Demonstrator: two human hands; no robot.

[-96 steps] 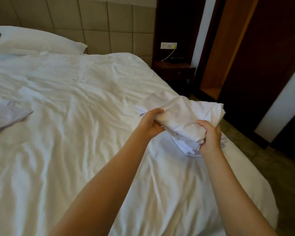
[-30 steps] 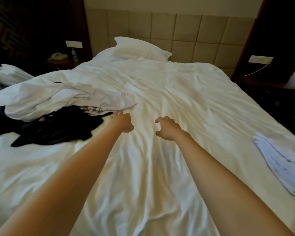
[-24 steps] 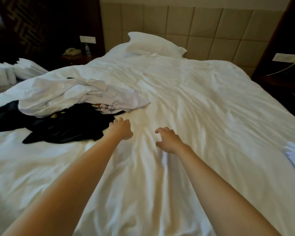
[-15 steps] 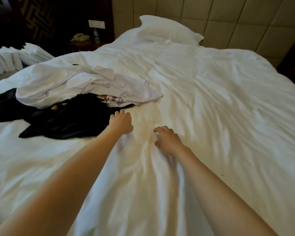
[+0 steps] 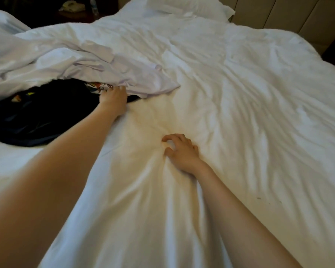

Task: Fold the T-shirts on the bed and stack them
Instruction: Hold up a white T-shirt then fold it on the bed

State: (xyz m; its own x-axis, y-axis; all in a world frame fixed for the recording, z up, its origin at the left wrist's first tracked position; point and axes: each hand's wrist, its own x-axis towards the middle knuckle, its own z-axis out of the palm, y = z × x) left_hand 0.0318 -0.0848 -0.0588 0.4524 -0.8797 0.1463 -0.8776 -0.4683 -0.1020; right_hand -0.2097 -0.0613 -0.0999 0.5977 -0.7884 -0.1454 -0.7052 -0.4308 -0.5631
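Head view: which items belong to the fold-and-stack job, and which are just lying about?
Job:
white T-shirt heap
dark garment, partly under the heap
bed, the work surface
left hand, at the heap's near edge
right hand, resting on the bed, holding nothing

Lying about:
pillow
telephone and bottle beyond the bed

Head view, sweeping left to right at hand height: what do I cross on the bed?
Black garment → left hand, at the edge of the white T-shirt → right hand, fingers curled → bare white duvet.
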